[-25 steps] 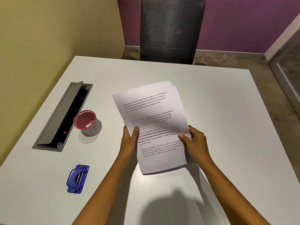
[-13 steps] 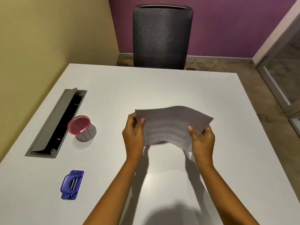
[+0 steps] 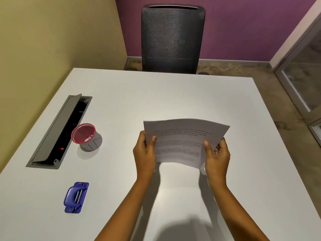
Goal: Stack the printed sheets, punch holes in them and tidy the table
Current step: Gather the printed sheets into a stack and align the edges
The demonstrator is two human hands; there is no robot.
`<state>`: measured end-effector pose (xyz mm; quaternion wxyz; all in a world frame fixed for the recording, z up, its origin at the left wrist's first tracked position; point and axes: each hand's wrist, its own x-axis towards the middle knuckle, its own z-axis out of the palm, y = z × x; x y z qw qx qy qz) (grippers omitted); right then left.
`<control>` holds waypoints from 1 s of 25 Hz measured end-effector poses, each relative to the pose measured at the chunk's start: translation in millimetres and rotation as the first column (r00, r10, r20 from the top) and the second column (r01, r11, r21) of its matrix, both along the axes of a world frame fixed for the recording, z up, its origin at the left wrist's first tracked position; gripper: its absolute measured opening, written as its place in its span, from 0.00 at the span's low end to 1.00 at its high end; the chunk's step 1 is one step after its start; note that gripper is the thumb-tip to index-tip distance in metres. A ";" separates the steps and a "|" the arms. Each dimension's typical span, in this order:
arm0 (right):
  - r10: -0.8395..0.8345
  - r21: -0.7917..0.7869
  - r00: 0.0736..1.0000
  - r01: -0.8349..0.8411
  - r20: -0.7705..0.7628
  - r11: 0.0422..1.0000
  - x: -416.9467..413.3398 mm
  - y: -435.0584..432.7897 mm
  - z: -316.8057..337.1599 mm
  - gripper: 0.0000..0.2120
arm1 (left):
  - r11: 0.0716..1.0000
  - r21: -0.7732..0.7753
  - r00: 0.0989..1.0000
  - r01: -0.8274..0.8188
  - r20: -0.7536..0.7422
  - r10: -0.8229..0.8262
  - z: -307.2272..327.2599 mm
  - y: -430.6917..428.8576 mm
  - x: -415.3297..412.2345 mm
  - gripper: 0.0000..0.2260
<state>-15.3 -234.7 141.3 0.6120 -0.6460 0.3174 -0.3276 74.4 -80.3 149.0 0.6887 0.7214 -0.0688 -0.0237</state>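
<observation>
A small stack of printed sheets stands nearly upright above the white table, bowed slightly, text facing me. My left hand grips its left edge, thumb on the front. My right hand grips its right edge the same way. The lower edge of the sheets hovers at or just above the tabletop; I cannot tell if it touches. A blue hole punch lies flat near the front left of the table, well apart from both hands.
A red-rimmed mesh cup sits tilted on a grey base left of the sheets. Beside it, an open grey cable tray is set into the table. A dark mesh chair stands behind the far edge.
The sheets went from lying slanted in my hands to standing on edge, held by both side edges. Both hands shifted outward to the sheet's sides.
</observation>
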 end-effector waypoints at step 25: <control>0.147 0.549 0.987 -0.089 -0.062 0.831 -36.6 28.1 -52.5 0.33 | 0.904 -0.234 0.909 -0.357 -0.309 0.279 -8.1 14.9 17.2 0.09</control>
